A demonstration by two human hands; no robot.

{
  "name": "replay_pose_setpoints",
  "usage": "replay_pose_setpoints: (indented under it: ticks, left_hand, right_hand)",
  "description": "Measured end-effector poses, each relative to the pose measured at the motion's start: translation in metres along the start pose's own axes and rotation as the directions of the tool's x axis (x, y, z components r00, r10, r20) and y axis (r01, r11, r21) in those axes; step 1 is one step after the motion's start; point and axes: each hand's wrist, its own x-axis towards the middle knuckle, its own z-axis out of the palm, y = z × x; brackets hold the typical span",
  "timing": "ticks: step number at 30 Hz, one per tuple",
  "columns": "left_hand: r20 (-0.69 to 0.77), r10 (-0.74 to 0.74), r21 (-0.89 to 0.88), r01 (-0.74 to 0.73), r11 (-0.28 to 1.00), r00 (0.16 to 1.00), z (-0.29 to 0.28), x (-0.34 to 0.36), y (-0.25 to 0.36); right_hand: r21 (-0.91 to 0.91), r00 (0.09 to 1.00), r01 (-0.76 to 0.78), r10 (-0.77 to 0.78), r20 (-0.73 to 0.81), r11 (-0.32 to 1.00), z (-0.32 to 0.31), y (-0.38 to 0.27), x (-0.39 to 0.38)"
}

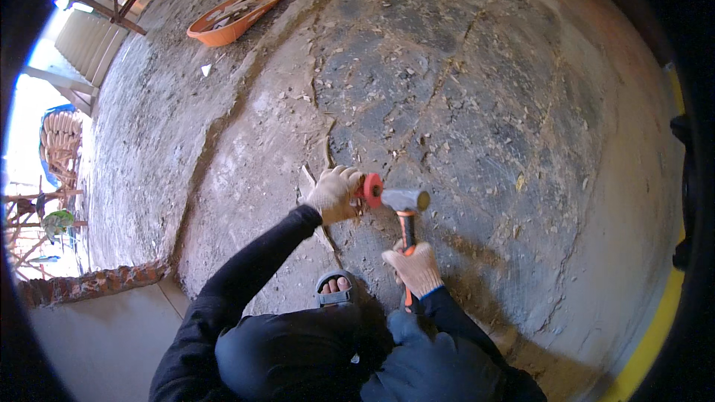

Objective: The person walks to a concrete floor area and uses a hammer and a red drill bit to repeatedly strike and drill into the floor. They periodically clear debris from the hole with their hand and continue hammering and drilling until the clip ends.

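Note:
My left hand (333, 195), in a pale knit work glove, is wrapped round a chisel with a round red hand guard (372, 189); the chisel's tip is hidden. In my gloved right hand (418, 269) is a hammer (407, 227) with a metal head and an orange and black handle. The hammer's head is right beside the red guard, and I cannot tell whether the two touch. Below them lies a cracked, grey concrete floor (484, 179) strewn with small chips. A thin, pale strip (325, 238) lies by my left hand.
An orange pan (223, 33) with broken pieces sits at the far left. My sandalled foot (334, 286) is close behind my hands. A rough brick edge (112, 283) borders the left side, with a wooden frame (123, 18) farther off. A yellow strip (648, 335) curves along the right.

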Motion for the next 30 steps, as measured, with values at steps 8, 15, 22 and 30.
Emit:
replay_pose_setpoints:
  ticks: [8,15,22,30]
  left_hand:
    - [-0.508,-0.660,-0.208,0.664,0.718,0.554,0.051,-0.081,0.012]
    - [-0.419,-0.770,-0.281,0.738,0.613,0.481,0.068,-0.092,-0.010]
    - [-0.452,-0.753,-0.288,0.720,0.631,0.479,0.059,-0.096,-0.020]
    - [-0.564,-0.613,-0.159,0.655,0.738,0.554,0.052,-0.094,-0.022]
  right_hand:
    - [0.049,0.993,-0.115,0.115,-0.014,0.992,-0.018,0.019,-0.019]
    - [0.092,0.982,-0.190,0.190,0.003,0.978,-0.019,0.028,-0.013]
    - [0.144,0.981,-0.191,0.192,0.012,0.971,-0.024,0.031,-0.011]
    - [0.093,0.982,-0.190,0.188,0.033,0.977,-0.026,0.036,-0.008]
